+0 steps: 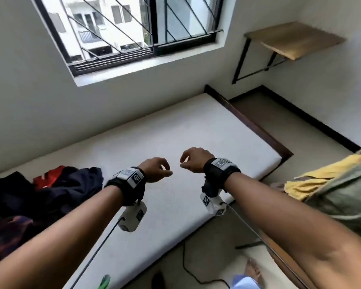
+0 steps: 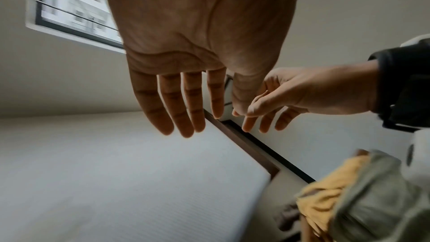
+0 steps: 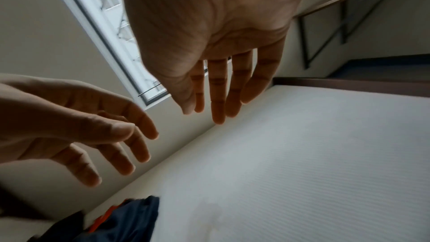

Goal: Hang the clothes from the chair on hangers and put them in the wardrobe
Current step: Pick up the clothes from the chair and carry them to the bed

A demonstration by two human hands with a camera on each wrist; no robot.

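Both hands hover over the white bed [image 1: 196,130] — left hand [image 1: 154,170] and right hand [image 1: 193,160] near each other, fingers relaxed, holding nothing. Dark clothes [image 1: 50,190] lie on the bed's left side — yellow and green clothes [image 1: 329,184] sit at right.

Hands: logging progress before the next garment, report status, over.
Left hand and right hand both empty, above the white mattress. Yellow and olive clothes untouched on right. Dark clothes pile on mattress.
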